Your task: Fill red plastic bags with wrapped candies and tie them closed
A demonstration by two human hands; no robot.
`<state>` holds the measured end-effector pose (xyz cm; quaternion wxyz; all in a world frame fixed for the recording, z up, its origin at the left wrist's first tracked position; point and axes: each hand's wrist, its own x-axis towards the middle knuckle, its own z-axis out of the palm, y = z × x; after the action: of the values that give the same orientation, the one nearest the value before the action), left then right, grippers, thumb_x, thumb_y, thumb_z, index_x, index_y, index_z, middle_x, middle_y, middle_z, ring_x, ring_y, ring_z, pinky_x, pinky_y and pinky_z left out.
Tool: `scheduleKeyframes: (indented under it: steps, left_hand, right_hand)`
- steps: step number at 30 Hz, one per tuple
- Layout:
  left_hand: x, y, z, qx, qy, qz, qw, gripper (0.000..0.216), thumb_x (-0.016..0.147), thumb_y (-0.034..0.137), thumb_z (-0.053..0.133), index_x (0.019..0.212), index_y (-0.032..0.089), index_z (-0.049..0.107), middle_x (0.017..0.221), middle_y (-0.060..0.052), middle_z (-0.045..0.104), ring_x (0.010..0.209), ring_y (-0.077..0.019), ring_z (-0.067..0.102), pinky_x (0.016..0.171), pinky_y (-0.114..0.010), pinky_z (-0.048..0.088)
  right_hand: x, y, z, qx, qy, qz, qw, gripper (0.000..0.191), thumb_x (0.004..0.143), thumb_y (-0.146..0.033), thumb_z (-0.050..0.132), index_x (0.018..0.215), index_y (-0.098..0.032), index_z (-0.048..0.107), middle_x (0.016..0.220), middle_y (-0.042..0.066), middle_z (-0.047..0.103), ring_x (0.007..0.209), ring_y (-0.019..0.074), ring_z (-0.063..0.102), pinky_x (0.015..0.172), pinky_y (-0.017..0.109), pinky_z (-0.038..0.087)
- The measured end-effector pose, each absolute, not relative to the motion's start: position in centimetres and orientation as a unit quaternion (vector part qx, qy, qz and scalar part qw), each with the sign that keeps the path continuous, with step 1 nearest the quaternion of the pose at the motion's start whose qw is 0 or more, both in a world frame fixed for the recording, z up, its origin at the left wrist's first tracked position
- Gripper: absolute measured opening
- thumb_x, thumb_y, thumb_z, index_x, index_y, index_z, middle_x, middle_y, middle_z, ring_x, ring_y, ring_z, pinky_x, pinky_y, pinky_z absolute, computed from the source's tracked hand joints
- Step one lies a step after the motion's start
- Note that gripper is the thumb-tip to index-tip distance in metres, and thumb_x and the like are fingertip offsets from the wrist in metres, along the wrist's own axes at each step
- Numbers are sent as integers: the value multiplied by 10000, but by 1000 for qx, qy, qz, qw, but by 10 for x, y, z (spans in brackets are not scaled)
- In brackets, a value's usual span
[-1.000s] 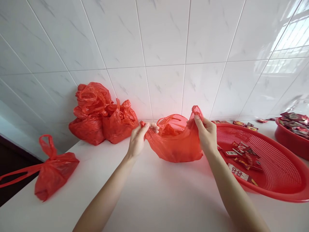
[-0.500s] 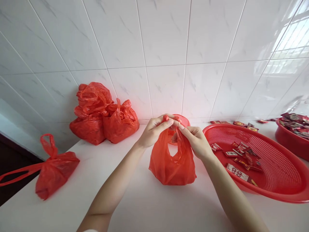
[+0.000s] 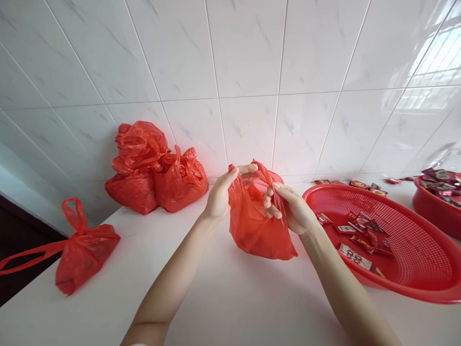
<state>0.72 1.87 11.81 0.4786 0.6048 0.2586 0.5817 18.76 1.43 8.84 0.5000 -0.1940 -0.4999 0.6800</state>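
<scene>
A small red plastic bag (image 3: 257, 230) with something inside hangs just above the white counter (image 3: 230, 302) in the middle of the view. My left hand (image 3: 221, 197) pinches the bag's upper left edge between thumb and fingers. My right hand (image 3: 290, 209) is closed on the bag's handles at the upper right. Both hands are close together at the bag's mouth, and the bag's contents are hidden.
Two tied red bags (image 3: 154, 173) lean on the tiled wall at the back left. Another tied red bag (image 3: 84, 254) lies near the counter's left edge. A red perforated basket (image 3: 414, 254) with several small packets sits right; a red bowl (image 3: 437, 204) stands beyond.
The bag's mouth was stretched wide a second ago; my hands then came together at the top. The bag has since lifted slightly and tilted left.
</scene>
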Motion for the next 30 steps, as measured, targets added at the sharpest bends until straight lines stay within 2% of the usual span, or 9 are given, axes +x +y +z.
scheduleKeyframes:
  steps: [3, 6, 8, 10, 12, 14, 17, 24, 30]
  left_hand:
    - [0, 17, 117, 706, 272, 530, 382, 440, 946, 570, 494, 1020, 251, 787, 1378, -64, 624, 1360, -305, 493, 1147, -458, 394]
    - [-5, 13, 122, 799, 304, 438, 279, 394, 989, 490, 465, 1110, 271, 770, 1539, -32, 479, 1453, -304, 373, 1207, -464, 305]
    - [-6, 13, 128, 841, 313, 377, 229, 372, 999, 453, 464, 1120, 265, 762, 1558, -41, 451, 1436, -299, 390, 1183, -440, 333]
    - [-5, 15, 133, 868, 311, 332, 198, 366, 1001, 446, 469, 1051, 241, 768, 1455, -73, 544, 1311, -277, 520, 1083, -382, 426]
    - [-2, 19, 136, 877, 315, 316, 178, 379, 992, 467, 488, 916, 213, 758, 1212, -88, 656, 1044, -227, 639, 889, -321, 498]
    - [1, 23, 137, 872, 330, 321, 170, 396, 968, 499, 528, 801, 196, 721, 968, -63, 662, 805, -176, 619, 712, -283, 475]
    - [7, 28, 135, 858, 342, 342, 173, 369, 906, 529, 622, 773, 197, 709, 802, -22, 611, 662, -136, 531, 603, -261, 405]
    - [13, 23, 128, 788, 384, 419, 238, 450, 931, 520, 568, 638, 184, 632, 597, 19, 555, 565, -121, 462, 558, -263, 368]
    - [1, 9, 116, 765, 343, 480, 258, 129, 832, 321, 714, 865, 196, 718, 857, -28, 721, 788, -173, 647, 776, -297, 528]
  right_hand:
    - [183, 13, 86, -267, -509, 632, 520, 335, 836, -505, 685, 764, -196, 576, 513, -73, 544, 363, 40, 255, 414, 223, 320]
    - [179, 9, 84, -320, -567, 571, 500, 299, 865, -497, 660, 868, -210, 575, 497, -93, 477, 401, 56, 288, 413, 216, 215]
    - [178, 5, 85, -317, -613, 555, 464, 242, 889, -451, 634, 927, -218, 582, 498, -104, 436, 421, 67, 312, 426, 217, 204]
    - [178, 1, 88, -297, -631, 571, 433, 176, 902, -389, 596, 865, -219, 572, 495, -102, 420, 426, 68, 310, 433, 221, 206]
    - [180, -1, 90, -278, -624, 598, 419, 202, 902, -347, 558, 752, -214, 530, 486, -88, 431, 433, 71, 320, 435, 227, 205]
    - [181, -2, 91, -266, -623, 610, 411, 218, 890, -341, 571, 723, -207, 536, 488, -75, 456, 447, 76, 337, 439, 231, 216]
    - [182, -1, 89, -256, -647, 601, 395, 229, 844, -402, 696, 804, -194, 608, 501, -81, 465, 458, 75, 339, 450, 231, 254]
    - [178, 3, 85, -298, -613, 577, 450, 506, 864, -579, 661, 587, -208, 456, 439, -63, 463, 405, 66, 355, 425, 241, 224]
    - [180, 11, 81, -322, -549, 583, 505, 494, 846, -613, 657, 617, -197, 523, 498, -16, 596, 369, 55, 340, 397, 240, 232]
